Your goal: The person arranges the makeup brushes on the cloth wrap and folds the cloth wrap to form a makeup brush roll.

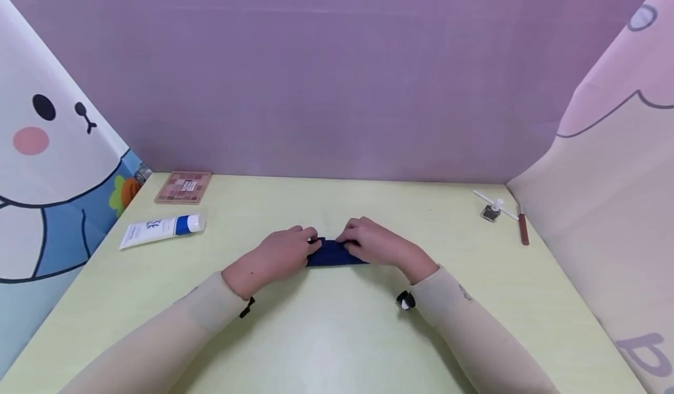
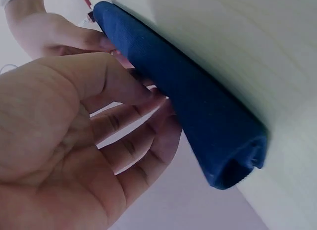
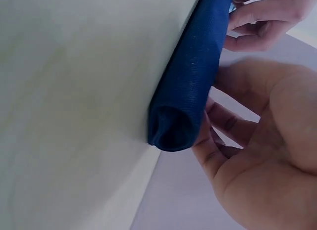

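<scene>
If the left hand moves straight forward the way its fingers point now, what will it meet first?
The left hand already touches the blue rolled cloth. Beyond it the table looks free up to the purple back wall, though depth is uncertain.

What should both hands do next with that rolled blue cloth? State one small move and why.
Probably keep rolling it a little further, hands moving together. The blue cloth lies as a roll on the table, the left hand and right hand have fingers on it, and its end looks loose and hollow.
</scene>
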The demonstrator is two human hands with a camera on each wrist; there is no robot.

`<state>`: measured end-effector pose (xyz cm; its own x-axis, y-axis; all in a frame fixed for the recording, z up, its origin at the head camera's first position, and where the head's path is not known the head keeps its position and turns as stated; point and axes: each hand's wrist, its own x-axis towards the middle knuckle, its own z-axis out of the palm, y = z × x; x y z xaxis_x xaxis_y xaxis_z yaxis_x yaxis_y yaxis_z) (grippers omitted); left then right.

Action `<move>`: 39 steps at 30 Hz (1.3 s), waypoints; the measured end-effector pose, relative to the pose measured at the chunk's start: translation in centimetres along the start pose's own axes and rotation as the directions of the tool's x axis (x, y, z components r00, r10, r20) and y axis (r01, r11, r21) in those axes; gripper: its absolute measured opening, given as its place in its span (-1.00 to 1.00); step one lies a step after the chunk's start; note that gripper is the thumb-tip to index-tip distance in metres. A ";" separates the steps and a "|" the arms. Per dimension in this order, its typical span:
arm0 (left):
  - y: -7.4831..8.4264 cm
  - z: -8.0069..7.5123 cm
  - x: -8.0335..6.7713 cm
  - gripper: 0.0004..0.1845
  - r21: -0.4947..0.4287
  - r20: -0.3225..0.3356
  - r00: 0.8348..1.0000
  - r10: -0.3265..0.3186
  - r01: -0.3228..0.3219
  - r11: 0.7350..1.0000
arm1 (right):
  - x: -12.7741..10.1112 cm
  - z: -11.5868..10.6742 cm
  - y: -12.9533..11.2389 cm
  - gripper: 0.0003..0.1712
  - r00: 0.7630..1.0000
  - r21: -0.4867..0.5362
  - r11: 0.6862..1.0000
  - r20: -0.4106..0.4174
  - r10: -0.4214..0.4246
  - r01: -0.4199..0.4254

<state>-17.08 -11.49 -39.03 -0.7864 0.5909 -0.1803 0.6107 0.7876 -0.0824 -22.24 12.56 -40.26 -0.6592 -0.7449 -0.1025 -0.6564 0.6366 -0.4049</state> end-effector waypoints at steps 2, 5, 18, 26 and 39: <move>-0.3 0.3 -0.2 -0.54 -0.010 0.005 1.000 0.007 -0.007 1.000 | -0.1 0.0 -0.2 -0.63 1.000 -0.011 1.000 0.021 0.008 -0.008; -0.8 0.9 -0.6 -0.49 -0.037 -0.016 1.000 0.021 -0.022 0.999 | -0.3 0.1 -0.5 -0.51 0.998 -0.016 0.999 0.046 0.039 -0.038; -1.3 1.3 -1.1 -0.41 -0.148 -0.060 0.998 0.014 -0.023 0.989 | -0.4 0.4 -0.9 -0.50 0.997 -0.031 0.996 0.018 0.079 -0.079; -1.1 1.6 -0.9 -0.35 -0.142 -0.055 0.998 0.007 -0.014 0.990 | -0.3 0.3 -1.1 -0.53 0.995 -0.042 0.995 0.015 0.095 -0.094; -3.1 1.9 -0.9 -0.36 -0.182 -0.032 0.999 -0.003 -0.003 0.983 | -0.1 0.2 -1.4 -0.51 0.990 -0.057 0.988 -0.007 0.142 -0.142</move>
<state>-18.13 -14.83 -40.47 -0.7908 0.5936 -0.1489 0.5856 0.8047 0.0979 -21.16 11.73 -39.85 -0.7485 -0.6455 -0.1522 -0.5758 0.7464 -0.3338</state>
